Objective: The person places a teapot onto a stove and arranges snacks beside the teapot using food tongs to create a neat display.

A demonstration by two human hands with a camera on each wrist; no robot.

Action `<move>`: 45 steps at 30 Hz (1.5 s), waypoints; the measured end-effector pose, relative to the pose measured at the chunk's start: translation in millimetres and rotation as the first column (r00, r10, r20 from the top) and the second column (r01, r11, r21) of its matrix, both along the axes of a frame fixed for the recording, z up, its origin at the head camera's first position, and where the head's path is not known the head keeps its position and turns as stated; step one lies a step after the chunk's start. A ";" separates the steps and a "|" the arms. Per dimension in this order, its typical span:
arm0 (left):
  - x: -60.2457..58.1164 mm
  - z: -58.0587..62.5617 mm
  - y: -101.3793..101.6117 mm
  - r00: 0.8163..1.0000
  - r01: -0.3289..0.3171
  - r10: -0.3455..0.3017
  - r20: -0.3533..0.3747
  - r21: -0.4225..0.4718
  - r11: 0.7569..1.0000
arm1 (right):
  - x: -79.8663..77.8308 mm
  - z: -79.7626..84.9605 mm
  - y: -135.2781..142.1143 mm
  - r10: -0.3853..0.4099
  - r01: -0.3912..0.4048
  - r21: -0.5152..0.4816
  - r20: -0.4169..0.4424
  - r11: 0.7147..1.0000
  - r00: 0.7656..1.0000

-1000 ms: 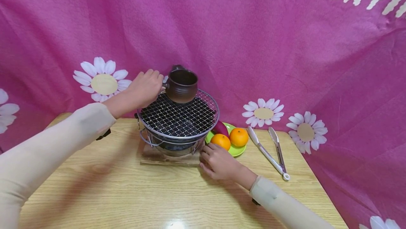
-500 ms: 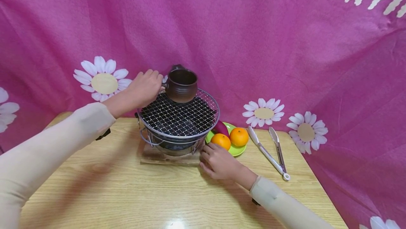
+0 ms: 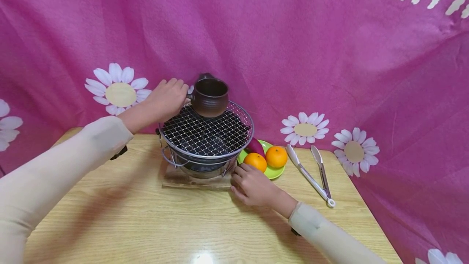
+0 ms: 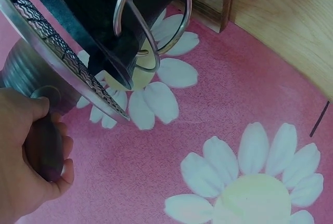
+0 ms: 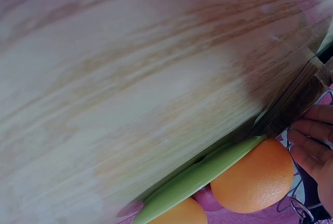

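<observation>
My left hand [image 3: 169, 99] grips the side handle [image 4: 44, 146] of a dark brown ceramic teapot [image 3: 209, 103], its fingers wrapped round the handle in the left wrist view. The lidless pot stands upright at the back of a round wire mesh grill [image 3: 205, 138], with its spout to the rear. By the front right corner of the wooden board [image 3: 199, 184] under the grill is my right hand [image 3: 254, 186]. Its extended fingers [image 5: 315, 130] lie at the board's side, close to an orange [image 3: 255, 161], and hold nothing visible.
Right of the grill, a green plate [image 3: 276, 173] carries two oranges and a purple, eggplant-like item [image 3: 255, 147]. Metal tongs [image 3: 309, 176] lie spread farther right on the wooden table [image 3: 146, 223]. A pink flowered cloth [image 3: 264, 44] hangs behind.
</observation>
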State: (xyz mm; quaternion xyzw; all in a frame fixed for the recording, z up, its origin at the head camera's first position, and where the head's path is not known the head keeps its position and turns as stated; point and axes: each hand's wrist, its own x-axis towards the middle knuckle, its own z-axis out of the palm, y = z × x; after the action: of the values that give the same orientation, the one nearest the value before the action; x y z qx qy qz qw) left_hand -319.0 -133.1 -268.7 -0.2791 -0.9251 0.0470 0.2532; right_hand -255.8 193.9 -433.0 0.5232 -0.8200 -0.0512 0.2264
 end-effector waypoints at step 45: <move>-5.7 1.9 -3.9 1.000 0.019 -0.019 -0.010 0.013 1.000 | 0.7 3.2 -1.0 -0.004 0.004 0.024 0.007 1.000 1.000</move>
State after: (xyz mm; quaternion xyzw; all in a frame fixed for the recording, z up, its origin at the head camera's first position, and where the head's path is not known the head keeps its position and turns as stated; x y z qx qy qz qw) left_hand -324.7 -137.1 -266.8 -0.2859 -0.9215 0.0400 0.2600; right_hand -255.2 192.9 -429.8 0.5243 -0.8212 -0.0596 0.2172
